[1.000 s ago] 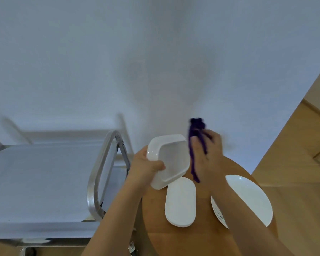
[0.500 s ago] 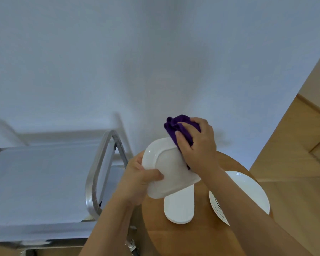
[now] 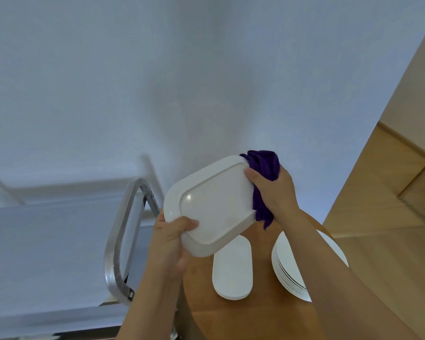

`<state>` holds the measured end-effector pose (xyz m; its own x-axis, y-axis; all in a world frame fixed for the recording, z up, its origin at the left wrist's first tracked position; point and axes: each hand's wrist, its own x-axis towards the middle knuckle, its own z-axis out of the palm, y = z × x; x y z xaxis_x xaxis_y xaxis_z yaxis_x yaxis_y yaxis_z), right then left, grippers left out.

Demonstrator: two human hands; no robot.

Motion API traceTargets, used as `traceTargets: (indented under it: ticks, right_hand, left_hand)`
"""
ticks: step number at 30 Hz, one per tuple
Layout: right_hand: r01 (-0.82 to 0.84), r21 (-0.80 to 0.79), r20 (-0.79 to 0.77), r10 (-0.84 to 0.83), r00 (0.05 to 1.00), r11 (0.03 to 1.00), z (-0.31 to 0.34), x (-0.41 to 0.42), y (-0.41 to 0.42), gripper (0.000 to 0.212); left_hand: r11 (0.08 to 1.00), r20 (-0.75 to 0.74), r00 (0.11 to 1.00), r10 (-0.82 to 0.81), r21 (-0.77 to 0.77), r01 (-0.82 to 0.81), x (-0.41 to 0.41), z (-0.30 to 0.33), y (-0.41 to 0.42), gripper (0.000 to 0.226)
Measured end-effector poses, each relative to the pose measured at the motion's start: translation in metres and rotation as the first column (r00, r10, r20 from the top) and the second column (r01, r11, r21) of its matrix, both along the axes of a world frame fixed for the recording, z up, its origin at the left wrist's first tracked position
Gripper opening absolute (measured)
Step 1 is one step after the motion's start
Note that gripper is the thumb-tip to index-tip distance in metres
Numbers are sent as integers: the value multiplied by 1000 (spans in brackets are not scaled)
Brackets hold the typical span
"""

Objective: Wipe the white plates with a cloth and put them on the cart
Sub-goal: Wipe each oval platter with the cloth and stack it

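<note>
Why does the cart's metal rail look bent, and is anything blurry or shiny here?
Head view: wide-angle lens bows the cart rail; cart top looks soft; small glare spot on the held plate; purple cloth and both hands fairly sharp.

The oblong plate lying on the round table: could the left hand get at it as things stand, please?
Probably not yet. The left hand is gripping the square plate, which hangs right above the oblong plate and covers its far end. Once the square plate is set down, nothing else blocks it.

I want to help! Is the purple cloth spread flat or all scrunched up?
Scrunched up. The purple cloth is bunched in the right hand, pressed against the square plate's edge.
</note>
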<state>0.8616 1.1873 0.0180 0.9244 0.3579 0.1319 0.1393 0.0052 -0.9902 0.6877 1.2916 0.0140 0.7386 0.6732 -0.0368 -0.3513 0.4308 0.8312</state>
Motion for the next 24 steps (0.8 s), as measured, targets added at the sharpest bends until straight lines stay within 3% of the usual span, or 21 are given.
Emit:
traceTargets:
  ticks: [5, 7, 9, 11, 13, 15, 17, 20, 24]
  right_hand:
    - [140, 328, -251, -57, 966, 934, -9, -21, 10, 28]
    - [151, 357, -326, -28, 945, 922, -7, -20, 10, 29]
    - [66, 335, -296, 38, 954, 940, -3, -12, 4, 31]
    - [-44, 291, -210, 109, 972, 956, 3, -3, -6, 32]
    - [-142, 227, -112, 171, 979, 963, 7, 4, -15, 33]
    - [-230, 159, -50, 240, 969, 960, 11, 6, -18, 33]
    - [-286, 79, 14, 286, 958, 955, 14, 4, -16, 28]
    - [-250, -84, 118, 259, 959, 964, 14, -2, -6, 21]
    - [-223, -127, 84, 235, 968, 966, -4, -19, 1, 16]
  left_hand:
    - [999, 14, 999, 35, 14, -35, 15, 0, -8, 49]
    - [997, -2, 999, 35, 66, -35, 17, -2, -13, 50]
    - [988, -12, 1000, -19, 153, 20, 12, -7, -17, 56]
    - [976, 6, 986, -169, 138, 166, 4, -11, -14, 58]
    - [931, 71, 931, -358, -45, 362, -1, -13, -4, 59]
    - [814, 100, 854, -510, -265, 517, -1, -12, 7, 76]
    - [792, 0, 843, -538, -342, 506, 6, -10, 11, 77]
    - [870, -221, 851, -475, -264, 417, 20, -8, 9, 49]
    - [939, -178, 931, -319, -194, 285, 30, -7, 11, 55]
